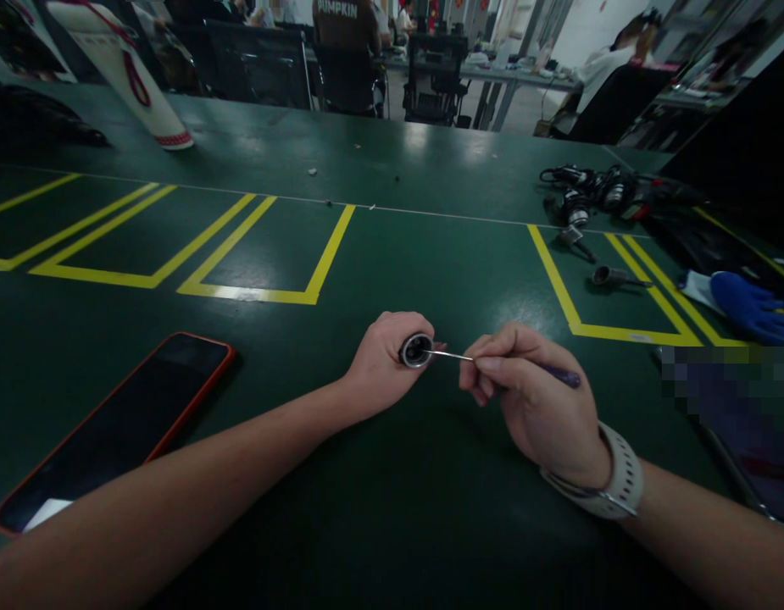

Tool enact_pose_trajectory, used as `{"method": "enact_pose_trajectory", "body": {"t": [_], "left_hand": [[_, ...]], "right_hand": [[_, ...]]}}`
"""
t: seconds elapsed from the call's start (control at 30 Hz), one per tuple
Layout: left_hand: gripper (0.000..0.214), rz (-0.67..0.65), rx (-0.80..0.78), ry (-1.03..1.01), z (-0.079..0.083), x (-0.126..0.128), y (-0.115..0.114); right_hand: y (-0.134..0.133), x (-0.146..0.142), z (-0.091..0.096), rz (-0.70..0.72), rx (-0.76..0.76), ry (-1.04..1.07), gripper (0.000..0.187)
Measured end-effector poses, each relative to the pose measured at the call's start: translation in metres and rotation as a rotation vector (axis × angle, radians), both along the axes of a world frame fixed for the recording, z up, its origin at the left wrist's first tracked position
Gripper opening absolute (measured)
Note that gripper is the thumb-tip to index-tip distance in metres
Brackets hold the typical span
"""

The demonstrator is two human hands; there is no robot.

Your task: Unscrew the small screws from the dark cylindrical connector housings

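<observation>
My left hand point(384, 360) is closed round a small round black and silver part point(415, 350), with its open end turned to the right. My right hand point(525, 398) pinches a thin screwdriver point(557, 374) with a dark purple handle. The screwdriver's metal shaft reaches left, and its tip sits in the part's opening. Both hands hover low over the green table point(392, 254), near its middle. A pale watch band point(614, 483) wraps my right wrist.
A phone in a red case point(112, 428) lies at the front left. Yellow boxes point(264, 292) are marked on the table. At the right lie several dark metal parts point(588, 199) and a blue glove point(751, 307). People sit at desks beyond the table.
</observation>
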State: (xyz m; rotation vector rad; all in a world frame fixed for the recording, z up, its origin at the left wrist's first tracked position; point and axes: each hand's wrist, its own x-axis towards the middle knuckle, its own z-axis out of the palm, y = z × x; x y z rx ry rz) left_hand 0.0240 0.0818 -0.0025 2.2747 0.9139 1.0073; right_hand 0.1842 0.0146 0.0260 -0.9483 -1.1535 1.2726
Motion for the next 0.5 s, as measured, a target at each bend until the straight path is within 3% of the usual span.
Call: {"method": "enact_pose_trajectory", "body": {"t": [0.17,0.33,0.43,0.5], "left_hand": [[0.015,-0.031,-0.001,-0.003,0.000,-0.001,0.001],[0.015,0.003,0.027,0.060,-0.005,0.000,0.002],[0.017,0.013,0.042,0.084,-0.006,0.001,0.002],[0.018,0.015,0.032,0.085,-0.005,0.001,0.001]], "right_hand": [[0.003,-0.001,-0.001,-0.015,-0.055,0.118,0.013],[-0.005,0.000,0.004,-0.059,0.109,-0.167,0.014],[-0.008,0.000,0.006,-0.039,0.115,-0.305,0.014],[-0.007,-0.001,0.005,-0.031,0.085,-0.275,0.013]]}}
